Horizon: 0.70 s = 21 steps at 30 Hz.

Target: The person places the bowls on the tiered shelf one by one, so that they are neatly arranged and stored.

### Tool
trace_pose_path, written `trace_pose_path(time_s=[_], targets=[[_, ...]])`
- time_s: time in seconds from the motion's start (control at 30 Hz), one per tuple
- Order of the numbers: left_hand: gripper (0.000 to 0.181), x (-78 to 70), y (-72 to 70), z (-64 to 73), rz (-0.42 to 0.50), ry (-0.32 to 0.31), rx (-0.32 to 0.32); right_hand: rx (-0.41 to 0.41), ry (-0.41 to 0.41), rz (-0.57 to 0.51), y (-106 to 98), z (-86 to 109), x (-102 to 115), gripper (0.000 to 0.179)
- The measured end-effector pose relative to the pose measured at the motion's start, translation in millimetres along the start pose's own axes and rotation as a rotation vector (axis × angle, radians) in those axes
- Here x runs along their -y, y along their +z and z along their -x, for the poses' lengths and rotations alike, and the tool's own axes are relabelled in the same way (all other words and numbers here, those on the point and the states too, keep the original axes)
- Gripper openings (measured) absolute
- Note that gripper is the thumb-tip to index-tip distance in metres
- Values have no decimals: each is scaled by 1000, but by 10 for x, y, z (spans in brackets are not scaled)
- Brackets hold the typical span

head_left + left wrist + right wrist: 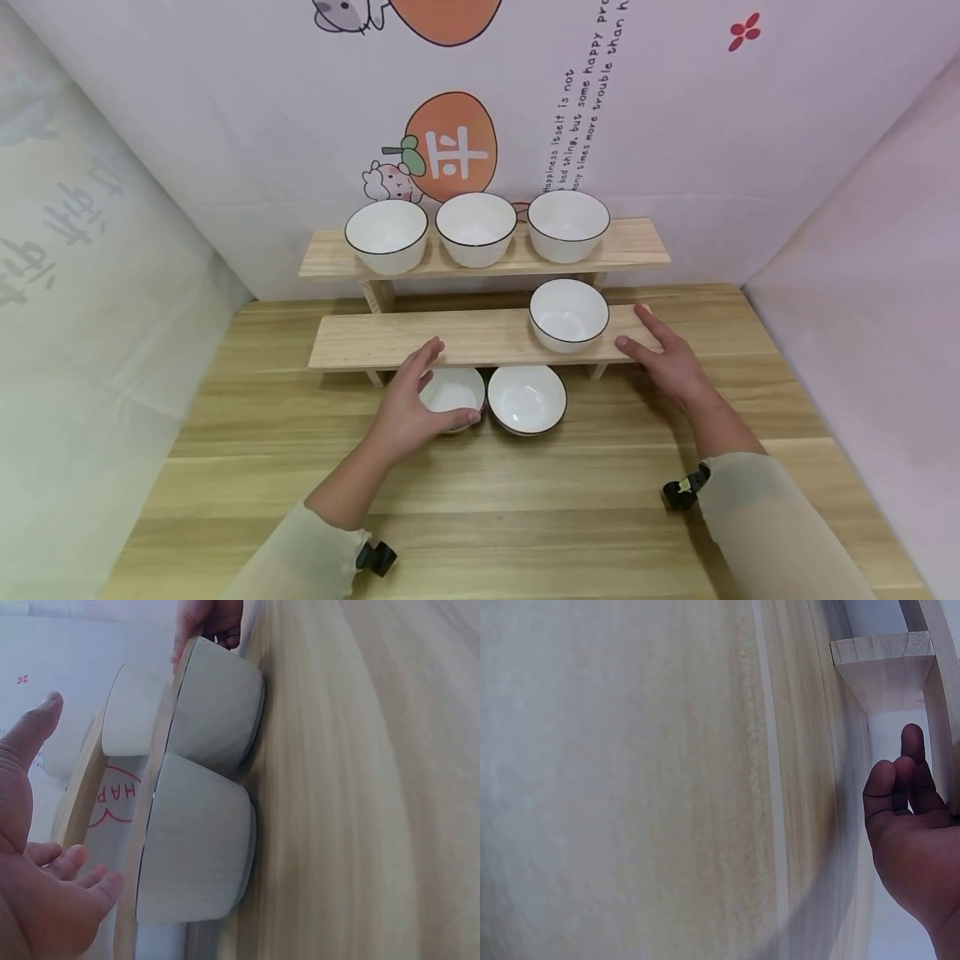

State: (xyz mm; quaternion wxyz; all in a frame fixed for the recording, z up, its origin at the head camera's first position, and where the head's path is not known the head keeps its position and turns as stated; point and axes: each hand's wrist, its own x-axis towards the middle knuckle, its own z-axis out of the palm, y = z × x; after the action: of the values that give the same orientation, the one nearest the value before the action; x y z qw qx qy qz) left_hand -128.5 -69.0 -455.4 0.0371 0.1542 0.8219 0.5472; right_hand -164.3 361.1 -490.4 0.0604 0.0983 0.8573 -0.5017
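Observation:
My left hand (408,412) is spread, thumb apart from the fingers, over the left of two white bowls on the table. That left bowl (459,387) is partly hidden by the hand; its neighbour, the right bowl (527,400), sits close beside it. Both stand at the front of the lower wooden shelf (420,337). In the left wrist view the left hand (45,892) holds nothing. My right hand (675,367) grips the right end of that shelf, thumb on top. Fingers (881,780) curl underneath in the right wrist view. One dark-rimmed white bowl (568,312) stands on this shelf, near the right hand.
Behind, a higher wooden shelf (633,242) carries three white bowls: a left one (386,229), a middle one (476,221) and a right one (568,218). A wooden table (525,533) lies below, with a printed white cloth (675,125) behind.

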Motion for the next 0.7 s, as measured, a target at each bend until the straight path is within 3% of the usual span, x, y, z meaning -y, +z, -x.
trace_pose_path(time_s=[0.7], targets=[[120, 275, -176, 334, -67, -79, -46, 0, 0, -6, 15, -7, -8, 94]])
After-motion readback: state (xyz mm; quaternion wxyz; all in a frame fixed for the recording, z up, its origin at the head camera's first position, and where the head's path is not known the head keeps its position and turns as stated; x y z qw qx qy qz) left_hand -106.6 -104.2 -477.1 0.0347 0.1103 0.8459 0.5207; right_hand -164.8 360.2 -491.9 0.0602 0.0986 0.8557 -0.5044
